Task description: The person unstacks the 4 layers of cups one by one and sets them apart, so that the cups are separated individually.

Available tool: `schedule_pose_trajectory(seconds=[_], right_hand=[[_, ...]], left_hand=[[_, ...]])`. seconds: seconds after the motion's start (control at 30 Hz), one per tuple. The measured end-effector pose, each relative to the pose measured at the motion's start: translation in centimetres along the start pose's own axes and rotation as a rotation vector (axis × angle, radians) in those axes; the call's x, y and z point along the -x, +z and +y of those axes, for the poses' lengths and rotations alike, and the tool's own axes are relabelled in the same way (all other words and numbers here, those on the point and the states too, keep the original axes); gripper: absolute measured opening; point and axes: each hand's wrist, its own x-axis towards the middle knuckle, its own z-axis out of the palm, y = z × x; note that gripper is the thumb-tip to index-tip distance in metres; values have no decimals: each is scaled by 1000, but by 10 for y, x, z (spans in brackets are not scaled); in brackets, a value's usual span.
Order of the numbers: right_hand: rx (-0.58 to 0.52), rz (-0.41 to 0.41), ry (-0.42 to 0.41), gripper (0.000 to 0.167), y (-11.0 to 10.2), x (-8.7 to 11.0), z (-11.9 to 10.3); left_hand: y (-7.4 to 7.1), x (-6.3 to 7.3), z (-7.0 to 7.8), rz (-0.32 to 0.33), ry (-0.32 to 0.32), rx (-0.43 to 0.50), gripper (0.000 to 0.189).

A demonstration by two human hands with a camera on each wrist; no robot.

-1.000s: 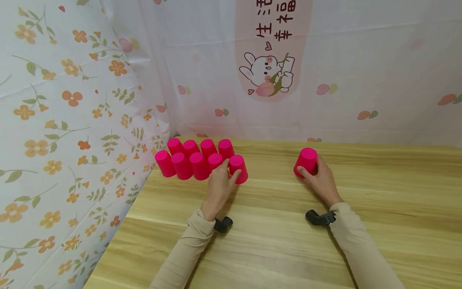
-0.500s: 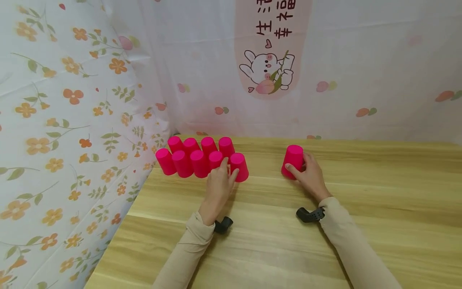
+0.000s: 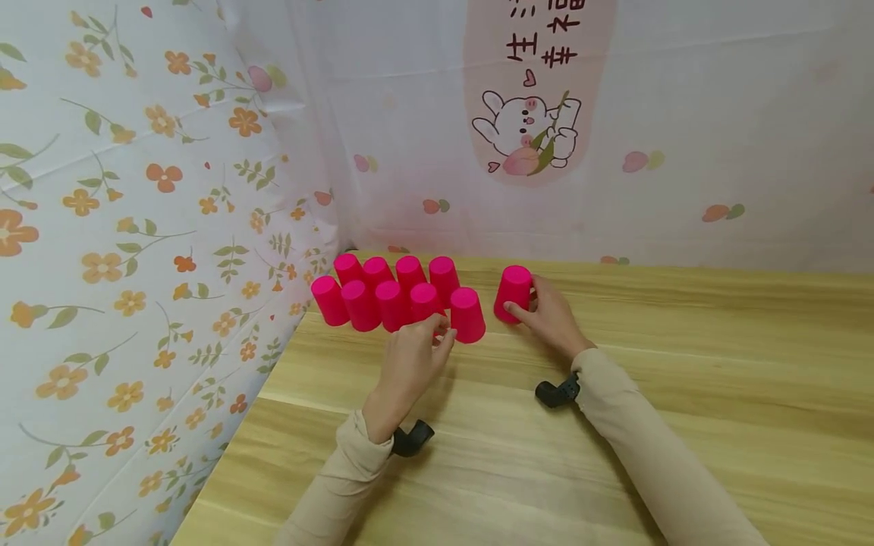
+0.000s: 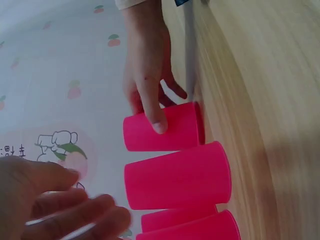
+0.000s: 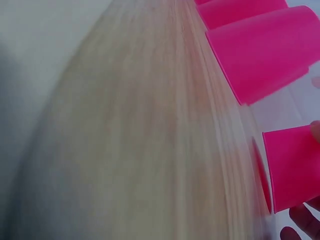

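My right hand (image 3: pixel 554 318) grips a bright pink upside-down cup (image 3: pixel 514 294), thumb on its near side and fingers round the far right. In the right wrist view this cup (image 5: pixel 296 167) has its rim close over the tabletop. To its left stands another pink cup (image 3: pixel 467 315), the right end of the front row. My left hand (image 3: pixel 412 356) is beside that end cup, fingers loosely bent and holding nothing. In the left wrist view the left fingers (image 4: pixel 75 207) are apart from the end cup (image 4: pixel 177 177), and the right hand (image 4: pixel 150 70) pinches its cup beyond it.
Several more pink upside-down cups (image 3: pixel 362 307) stand in two rows at the back left of the wooden table (image 3: pixel 492 455). A floral curtain (image 3: pixel 136 227) hangs along the left side and a white printed cloth (image 3: pixel 410 114) behind the table. Black wrist straps (image 3: pixel 413 438) stick out over the table.
My right hand has brought its cup leftward, close to the end cup of the front row. The left hand has drawn back slightly from that end cup. The head view has shifted a little.
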Motion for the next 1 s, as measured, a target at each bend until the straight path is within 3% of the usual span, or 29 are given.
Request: schedule_pose_trajectory(seconds=[0.2, 0.37, 0.7, 1.0], right_hand=[[-12, -6, -28, 57, 9, -6, -5], [-25, -20, -31, 59, 16, -11, -9], [-112, -40, -22, 58, 29, -22, -22], [-118, -134, -66, 56, 25, -24, -21]], left_hand=[[1, 6, -1, 43, 117, 114, 11], [4, 11, -3, 27, 176, 139, 11], [12, 23, -11, -49, 132, 112, 14], [24, 26, -11, -92, 138, 126, 18]])
